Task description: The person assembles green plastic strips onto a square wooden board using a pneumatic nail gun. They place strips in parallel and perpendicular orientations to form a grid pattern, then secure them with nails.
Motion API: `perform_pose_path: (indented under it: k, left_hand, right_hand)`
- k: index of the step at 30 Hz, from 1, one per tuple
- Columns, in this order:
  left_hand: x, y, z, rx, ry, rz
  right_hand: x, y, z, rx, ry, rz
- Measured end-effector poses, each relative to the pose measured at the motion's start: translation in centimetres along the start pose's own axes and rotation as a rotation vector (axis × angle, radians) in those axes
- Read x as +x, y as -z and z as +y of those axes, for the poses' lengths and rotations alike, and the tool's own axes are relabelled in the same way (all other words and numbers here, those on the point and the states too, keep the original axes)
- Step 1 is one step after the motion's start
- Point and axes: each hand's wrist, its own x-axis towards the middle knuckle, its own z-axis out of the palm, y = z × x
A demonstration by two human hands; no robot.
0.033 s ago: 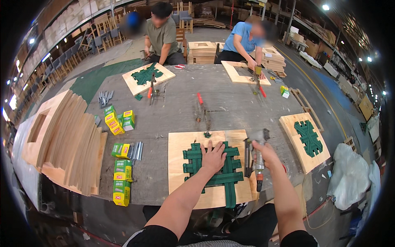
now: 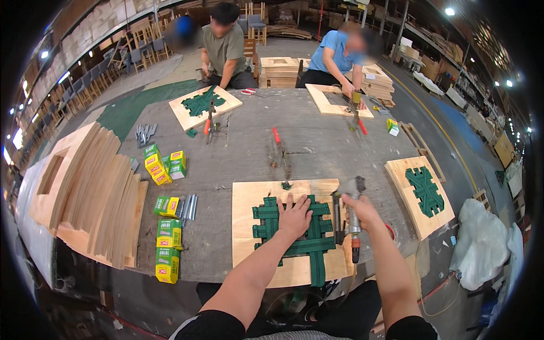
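Observation:
A square plywood panel (image 2: 249, 198) lies on the grey table right in front of me, with green webbing straps (image 2: 317, 245) woven across its middle. My left hand (image 2: 294, 218) presses flat on the webbing, fingers spread. My right hand (image 2: 362, 211) grips a grey pneumatic staple gun (image 2: 347, 218) at the panel's right edge, beside the webbing. The gun's body points down toward me and ends in a red hose fitting (image 2: 355, 249).
A fanned stack of plywood frames (image 2: 90, 198) fills the left. Yellow-green staple boxes (image 2: 168, 249) and loose staple strips (image 2: 187, 207) lie beside it. A red-handled tool (image 2: 277, 141) rests mid-table. A webbed panel (image 2: 419, 192) sits at right. Two other people work on panels (image 2: 205, 105) across the table.

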Motion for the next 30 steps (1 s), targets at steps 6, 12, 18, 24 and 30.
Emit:
perform_pose_path:
  k: [6, 12, 18, 24, 30]
  left_hand:
    - [0.9, 0.5, -0.5, -0.027, 0.006, 0.018]
    - [0.6, 0.2, -1.5, -0.055, 0.000, 0.076]
    - [0.5, 0.2, -1.5, -0.117, -0.007, 0.093]
    - [0.6, -0.1, -2.3, -0.133, 0.009, 0.132]
    - [0.4, -0.8, -2.3, -0.232, 0.021, 0.220]
  right_hand:
    - [2.5, -6.9, -1.5, -0.167, -0.023, -0.071]
    - [3.5, -9.7, -1.2, -0.231, -0.018, -0.073]
    - [3.8, -9.9, -0.3, -0.312, 0.033, -0.036]
    - [3.6, -10.6, -0.9, -0.279, -0.001, -0.083]
    - [3.6, -10.4, -1.2, -0.305, -0.026, -0.099]
